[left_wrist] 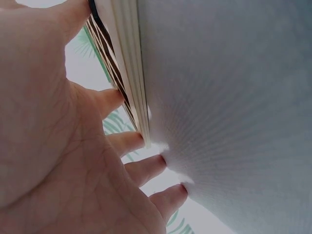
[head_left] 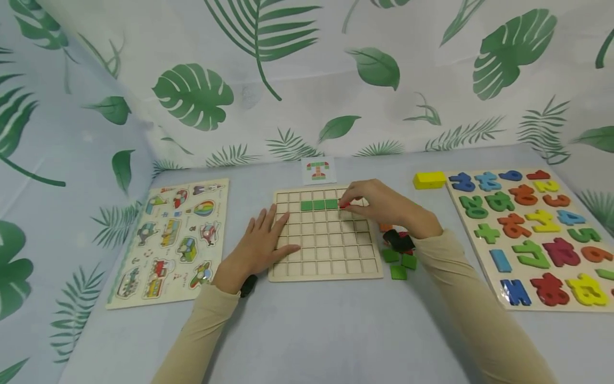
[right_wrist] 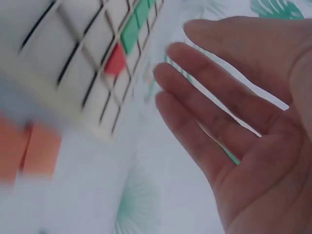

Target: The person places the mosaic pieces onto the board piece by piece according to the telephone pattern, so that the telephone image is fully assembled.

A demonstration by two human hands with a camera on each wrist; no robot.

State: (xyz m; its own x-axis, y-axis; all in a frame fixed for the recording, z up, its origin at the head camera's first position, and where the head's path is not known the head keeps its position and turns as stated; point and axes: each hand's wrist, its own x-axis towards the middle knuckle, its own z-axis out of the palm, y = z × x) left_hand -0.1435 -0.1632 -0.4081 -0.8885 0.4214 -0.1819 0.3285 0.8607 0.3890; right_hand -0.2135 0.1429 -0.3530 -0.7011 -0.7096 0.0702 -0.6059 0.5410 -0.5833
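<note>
A wooden grid board (head_left: 326, 270) lies flat, with three green tiles (head_left: 318, 205) side by side in an upper row. Directly right of them is a red piece (right_wrist: 116, 61), set in a cell of the grid. My right hand (head_left: 376, 202) hovers at this red piece, thumb and fingertips close by; in the right wrist view its fingers are fairly straight with nothing between them. Spread fingers of my left hand (head_left: 259, 242) rest on the board's left side, the thumb over the lower cells. The left wrist view shows its fingertips along the board's edge (left_wrist: 129, 63).
Loose green tiles (head_left: 398, 272) and orange tiles (right_wrist: 41, 148) lie right of the board. Behind it is a small pattern card (head_left: 318, 170). A yellow block (head_left: 429, 180) stands near a number puzzle (head_left: 489, 261) on the right. At left lies a vehicle picture puzzle (head_left: 179, 256).
</note>
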